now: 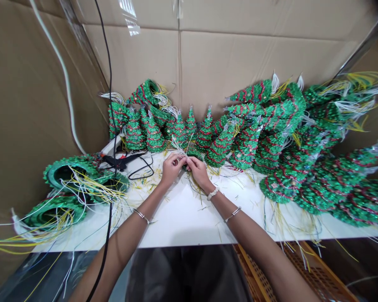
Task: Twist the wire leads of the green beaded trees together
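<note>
The left hand [173, 167] and right hand [200, 172] work close together near the far edge of the counter [182, 222]. Their grip is pressed together, with curled fingers closed around a small green beaded tree [189, 161], which is mostly hidden by them. A tuft of white wires [178, 147] fans out from it on the far side.

Just beyond the hands, many more beaded trees [154, 136] stand or lie heaped along the counter, spreading toward the right, with red trim and trailing white and yellow wires. At the left, several larger cones [66, 174] lie on their sides, showing hollow bases. A black glue gun [119, 161] with a looping cord [141, 170] rests near them, and loose wire clippings [151, 180] are scattered across the white surface. A cardboard wall [239, 71] rises behind everything, and an orange plastic crate [311, 268] sits below the near right edge.
</note>
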`<control>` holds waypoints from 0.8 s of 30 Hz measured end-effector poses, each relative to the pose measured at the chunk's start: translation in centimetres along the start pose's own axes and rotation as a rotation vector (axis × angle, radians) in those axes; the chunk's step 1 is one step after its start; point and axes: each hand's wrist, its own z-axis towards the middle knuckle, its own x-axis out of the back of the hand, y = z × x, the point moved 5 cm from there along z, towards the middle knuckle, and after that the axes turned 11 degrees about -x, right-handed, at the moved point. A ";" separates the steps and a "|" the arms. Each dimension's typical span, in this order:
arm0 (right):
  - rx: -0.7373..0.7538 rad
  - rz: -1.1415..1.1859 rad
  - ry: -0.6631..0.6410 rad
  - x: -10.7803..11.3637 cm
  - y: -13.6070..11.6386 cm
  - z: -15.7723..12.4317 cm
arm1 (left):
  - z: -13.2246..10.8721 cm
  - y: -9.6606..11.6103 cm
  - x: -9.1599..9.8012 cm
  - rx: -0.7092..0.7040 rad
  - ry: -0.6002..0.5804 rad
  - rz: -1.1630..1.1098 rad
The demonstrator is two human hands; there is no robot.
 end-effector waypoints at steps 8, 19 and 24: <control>0.008 -0.013 0.025 0.0 0.0 -0.2 | -0.1 0.4 -0.1 -0.022 0.019 0.052; 0.011 -0.013 0.074 0.0 -0.6 -0.5 | -0.3 -0.1 -0.2 0.018 0.044 0.052; -0.001 -0.010 0.104 0.0 -0.3 -0.6 | -0.3 0.0 -0.2 -0.006 0.050 0.083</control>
